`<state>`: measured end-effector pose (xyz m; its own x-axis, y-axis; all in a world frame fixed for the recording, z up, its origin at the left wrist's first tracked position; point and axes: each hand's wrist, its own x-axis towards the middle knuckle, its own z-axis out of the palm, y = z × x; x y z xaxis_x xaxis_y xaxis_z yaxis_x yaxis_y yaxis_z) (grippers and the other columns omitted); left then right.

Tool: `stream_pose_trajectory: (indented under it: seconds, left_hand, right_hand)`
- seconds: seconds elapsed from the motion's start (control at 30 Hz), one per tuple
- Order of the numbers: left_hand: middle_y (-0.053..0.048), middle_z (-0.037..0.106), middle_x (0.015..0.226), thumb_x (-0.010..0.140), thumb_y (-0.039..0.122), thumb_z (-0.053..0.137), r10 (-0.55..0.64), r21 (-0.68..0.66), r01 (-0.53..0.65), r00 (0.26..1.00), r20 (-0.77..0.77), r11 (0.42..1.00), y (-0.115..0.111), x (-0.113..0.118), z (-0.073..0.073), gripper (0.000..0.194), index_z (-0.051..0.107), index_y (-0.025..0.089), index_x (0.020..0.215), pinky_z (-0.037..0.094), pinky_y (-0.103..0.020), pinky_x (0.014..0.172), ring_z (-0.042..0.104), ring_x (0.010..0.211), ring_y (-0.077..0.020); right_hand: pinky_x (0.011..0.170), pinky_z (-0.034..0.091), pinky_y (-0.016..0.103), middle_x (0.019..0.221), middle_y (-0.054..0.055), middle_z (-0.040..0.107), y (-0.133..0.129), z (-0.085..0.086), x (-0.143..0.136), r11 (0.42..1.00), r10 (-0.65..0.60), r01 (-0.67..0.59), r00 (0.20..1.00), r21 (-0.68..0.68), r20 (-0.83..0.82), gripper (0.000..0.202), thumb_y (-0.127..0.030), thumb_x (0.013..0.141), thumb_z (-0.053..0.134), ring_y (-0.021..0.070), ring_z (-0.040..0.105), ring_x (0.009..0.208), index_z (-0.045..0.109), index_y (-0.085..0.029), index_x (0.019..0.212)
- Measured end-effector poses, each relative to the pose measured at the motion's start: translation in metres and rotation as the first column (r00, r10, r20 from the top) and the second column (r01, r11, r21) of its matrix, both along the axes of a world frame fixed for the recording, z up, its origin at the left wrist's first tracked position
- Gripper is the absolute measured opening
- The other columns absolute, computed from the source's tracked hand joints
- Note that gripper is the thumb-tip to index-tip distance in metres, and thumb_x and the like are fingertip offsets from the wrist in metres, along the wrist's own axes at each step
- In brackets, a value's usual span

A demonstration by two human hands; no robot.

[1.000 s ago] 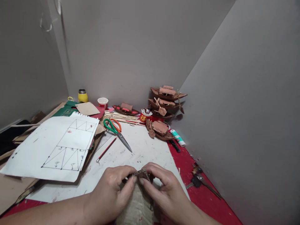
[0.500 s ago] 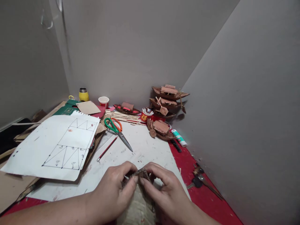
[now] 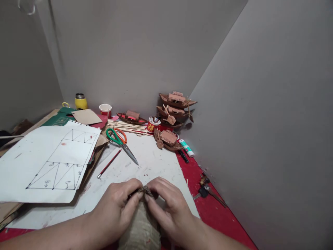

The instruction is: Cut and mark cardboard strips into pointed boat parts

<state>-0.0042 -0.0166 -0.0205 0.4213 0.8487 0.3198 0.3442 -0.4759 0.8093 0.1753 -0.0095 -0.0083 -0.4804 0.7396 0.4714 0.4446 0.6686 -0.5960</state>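
Note:
At the bottom centre is a dull beige-brown cardboard piece, with a dark corrugated edge at its far tip. My left hand pinches this tip from the left between thumb and fingers. From the right, my right hand grips the same tip, its thumb beside the left one. Both hands are closed, and parts of the tip are hidden behind the fingers. Beyond them on the white sheet lie green- and orange-handled scissors and a red pencil.
Brown model boats are stacked at the back right; another boat sits in front. Thin sticks lie near a red cup. A line drawing covers the left. A glue tube and keys rest by the right wall.
The whole view has shifted, so the table things sit further left. Both hands still grip the cardboard tip, with only slight finger movement.

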Motion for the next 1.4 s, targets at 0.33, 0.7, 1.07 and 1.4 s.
stream_pose_trajectory:
  seconds: [0.33, 0.7, 1.07, 1.4]
  left_hand:
    - [0.002, 0.054, 0.071, 0.091, 0.025, 0.045, -0.031, -0.196, 0.042, 0.998, 0.06, 0.98, 0.002, -0.002, 0.017, 0.011, 0.052, 0.019, 0.085, 0.041, -0.023, 0.061, 0.053, 0.066, -0.0131]
    - [0.003, 0.049, 0.07, 0.096, 0.031, 0.035, -0.121, -0.149, 0.125, 0.992, 0.036, 0.981, 0.007, -0.008, 0.019, 0.021, 0.051, 0.02, 0.087, 0.038, -0.023, 0.06, 0.049, 0.064, -0.0122]
    - [0.001, 0.06, 0.081, 0.097, 0.028, 0.035, -0.07, -0.102, 0.071, 0.997, 0.008, 0.992, 0.005, -0.007, 0.02, 0.018, 0.052, 0.021, 0.099, 0.042, -0.022, 0.063, 0.057, 0.071, -0.0123]
    - [-0.001, 0.072, 0.087, 0.087, 0.004, 0.054, -0.058, 0.364, 0.034, 0.997, 0.054, 0.931, 0.014, -0.009, 0.014, 0.021, 0.062, 0.017, 0.102, 0.049, -0.014, 0.074, 0.066, 0.078, -0.0088]
  right_hand:
    - [0.062, 0.048, 0.024, 0.077, 0.002, 0.064, 0.001, 0.001, 0.001, 0.99, -0.05, 0.033, 0.991, -0.135, -0.123, 0.01, -0.013, 0.082, 0.056, 0.014, 0.059, 0.068, 0.06, -0.02, 0.089]
    - [0.063, 0.048, 0.025, 0.076, 0.003, 0.063, 0.001, 0.001, 0.002, 0.995, -0.023, 0.007, 0.986, -0.101, -0.164, 0.01, -0.012, 0.085, 0.055, 0.0144, 0.058, 0.069, 0.061, -0.019, 0.087]
    - [0.062, 0.051, 0.022, 0.079, 0.002, 0.07, 0.0, 0.002, 0.003, 0.994, -0.083, 0.072, 0.984, -0.079, -0.155, 0.014, -0.012, 0.082, 0.061, 0.0124, 0.064, 0.066, 0.064, -0.019, 0.094]
    - [0.065, 0.052, 0.024, 0.076, 0.004, 0.071, 0.003, -0.001, 0.004, 0.998, -0.019, 0.028, 0.989, 0.057, -0.145, 0.012, -0.01, 0.085, 0.059, 0.0143, 0.066, 0.068, 0.065, -0.017, 0.092]
